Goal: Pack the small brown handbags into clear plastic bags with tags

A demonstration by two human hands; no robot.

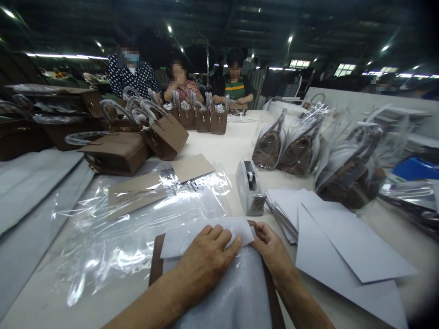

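Note:
My left hand [206,260] lies flat, fingers stretched, on a white paper sheet [178,240] folded over white foam wrap [240,292]. The foam covers a brown bag [157,265] whose edges show at both sides. My right hand [272,251] pinches the right corner of the paper sheet at the bag's edge, fingers curled. Both hands are at the near table edge.
A tape dispenser [249,187] stands just beyond my hands. White paper sheets [343,237] are stacked to the right. Clear plastic bags [137,214] lie left. Brown handbags [116,151] stand behind, bagged ones [295,141] at right. Three people sit at the far end.

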